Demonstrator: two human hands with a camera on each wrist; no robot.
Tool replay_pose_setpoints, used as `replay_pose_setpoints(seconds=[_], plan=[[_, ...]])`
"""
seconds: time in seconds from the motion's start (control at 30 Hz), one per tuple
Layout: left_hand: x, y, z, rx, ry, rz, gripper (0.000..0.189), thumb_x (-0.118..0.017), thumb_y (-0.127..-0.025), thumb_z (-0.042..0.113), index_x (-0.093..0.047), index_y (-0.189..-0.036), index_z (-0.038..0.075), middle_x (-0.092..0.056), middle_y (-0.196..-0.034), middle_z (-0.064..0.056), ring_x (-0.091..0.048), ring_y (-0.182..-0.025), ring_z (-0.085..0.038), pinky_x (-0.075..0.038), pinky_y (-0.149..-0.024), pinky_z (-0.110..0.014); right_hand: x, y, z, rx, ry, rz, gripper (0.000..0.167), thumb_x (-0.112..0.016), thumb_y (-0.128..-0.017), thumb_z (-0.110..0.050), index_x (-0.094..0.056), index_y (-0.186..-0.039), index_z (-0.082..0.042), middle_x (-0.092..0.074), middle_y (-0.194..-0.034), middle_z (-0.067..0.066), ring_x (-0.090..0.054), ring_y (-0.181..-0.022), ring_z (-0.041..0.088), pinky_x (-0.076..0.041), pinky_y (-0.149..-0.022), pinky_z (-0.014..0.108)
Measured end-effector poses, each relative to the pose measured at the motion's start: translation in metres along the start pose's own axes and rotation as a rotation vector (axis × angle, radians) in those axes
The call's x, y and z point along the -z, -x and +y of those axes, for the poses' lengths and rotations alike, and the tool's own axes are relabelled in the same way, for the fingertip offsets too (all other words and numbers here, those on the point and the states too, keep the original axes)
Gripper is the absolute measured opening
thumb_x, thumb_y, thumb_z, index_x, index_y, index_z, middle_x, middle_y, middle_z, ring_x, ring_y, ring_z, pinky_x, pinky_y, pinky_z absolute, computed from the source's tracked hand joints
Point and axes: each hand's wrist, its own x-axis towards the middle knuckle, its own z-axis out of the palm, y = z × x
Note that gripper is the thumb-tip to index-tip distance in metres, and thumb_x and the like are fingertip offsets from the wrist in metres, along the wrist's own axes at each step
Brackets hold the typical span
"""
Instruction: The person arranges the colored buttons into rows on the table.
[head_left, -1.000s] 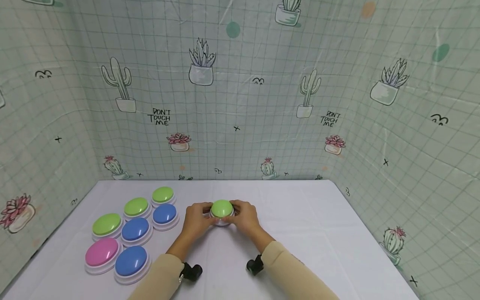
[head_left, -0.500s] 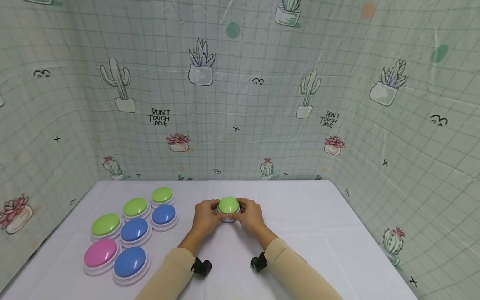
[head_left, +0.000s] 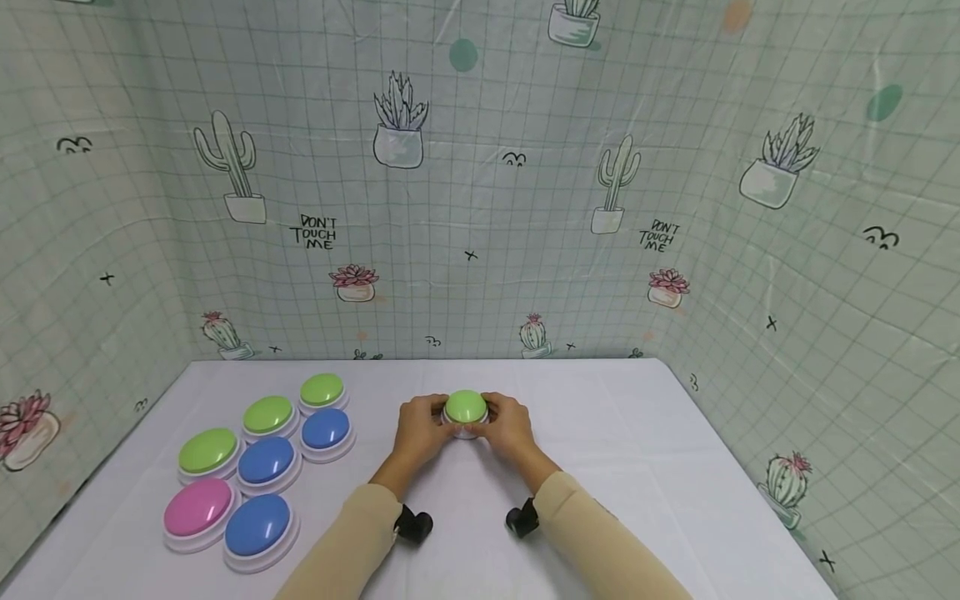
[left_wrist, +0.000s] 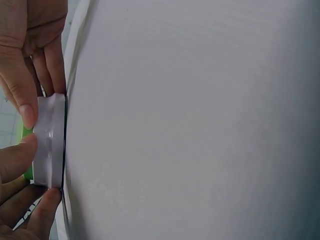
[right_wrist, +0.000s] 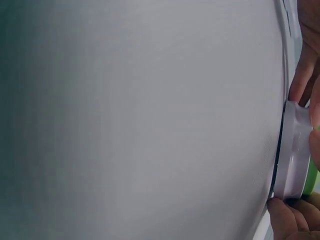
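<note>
A round push button with a domed green top (head_left: 466, 406) and a white base (left_wrist: 50, 145) is between my two hands, near the middle back of the table. From its left side my left hand (head_left: 422, 427) grips it, thumb in front and fingers curving behind. My right hand (head_left: 512, 425) grips the opposite side the same way, and the thumbs nearly meet at the front. Both wrist views put the base right at the white cloth, with a thin dark line along its underside. The far fingers are partly hidden behind the button in the head view.
Several more buttons stand grouped at the left: green ones (head_left: 207, 450), blue ones (head_left: 257, 524) and a pink one (head_left: 198, 507). The white cloth-covered table (head_left: 637, 483) ends against a cactus-print curtain (head_left: 480, 208) at the back and both sides.
Both hands, still gripping the green button, have shifted it to the right and slightly farther back. The grouped buttons at the left keep their arrangement.
</note>
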Motion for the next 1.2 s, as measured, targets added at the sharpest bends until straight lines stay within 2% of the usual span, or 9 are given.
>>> replay_pose_setpoints(seconds=[0.2, 0.4, 0.63, 0.87, 1.2], plan=[[0.0, -0.001, 0.0, 0.021, 0.012, 0.006, 0.052, -0.091, -0.08, 0.005, -0.07, -0.126, -0.008, -0.074, -0.121, -0.02, -0.066, -0.123, -0.039, -0.048, -0.112, -0.055, 0.0, -0.004, 0.0, -0.007, -0.006, -0.001, 0.062, -0.089, -0.084, -0.007, -0.061, -0.137, 0.011, -0.068, -0.133, 0.024, -0.067, -0.124, 0.036, -0.053, -0.107, 0.048], [0.004, -0.004, -0.008, 0.022, 0.038, -0.006, 0.05, -0.09, -0.082, 0.008, -0.071, -0.126, -0.007, -0.075, -0.122, -0.02, -0.065, -0.125, -0.04, -0.046, -0.112, -0.057, 0.0, -0.007, 0.0, -0.016, -0.004, -0.008, 0.063, -0.089, -0.084, -0.009, -0.062, -0.137, 0.01, -0.067, -0.135, 0.023, -0.064, -0.128, 0.036, -0.051, -0.11, 0.047], [0.006, -0.002, -0.019, 0.124, 0.167, -0.055, 0.045, -0.087, -0.087, 0.007, -0.073, -0.129, 0.0, -0.073, -0.127, -0.017, -0.067, -0.124, -0.036, -0.05, -0.11, -0.051, -0.001, -0.007, 0.0, -0.054, 0.022, -0.009, 0.059, -0.09, -0.083, -0.009, -0.065, -0.133, 0.009, -0.07, -0.131, 0.022, -0.065, -0.127, 0.036, -0.05, -0.111, 0.048], [0.001, -0.002, -0.023, 0.128, 0.216, -0.028, 0.044, -0.088, -0.085, 0.007, -0.074, -0.126, 0.002, -0.072, -0.125, -0.017, -0.069, -0.12, -0.034, -0.052, -0.109, -0.048, 0.001, -0.006, -0.002, -0.137, -0.012, 0.02, 0.06, -0.094, -0.078, -0.01, -0.069, -0.131, 0.004, -0.071, -0.13, 0.019, -0.063, -0.129, 0.035, -0.047, -0.114, 0.049], [-0.003, -0.003, -0.02, 0.156, 0.251, -0.007, 0.043, -0.088, -0.084, 0.005, -0.075, -0.125, 0.002, -0.072, -0.126, -0.017, -0.067, -0.124, -0.034, -0.049, -0.112, -0.048, -0.001, -0.005, 0.002, -0.169, -0.042, 0.076, 0.058, -0.094, -0.078, -0.011, -0.07, -0.129, 0.004, -0.072, -0.127, 0.02, -0.063, -0.128, 0.037, -0.047, -0.113, 0.049]])
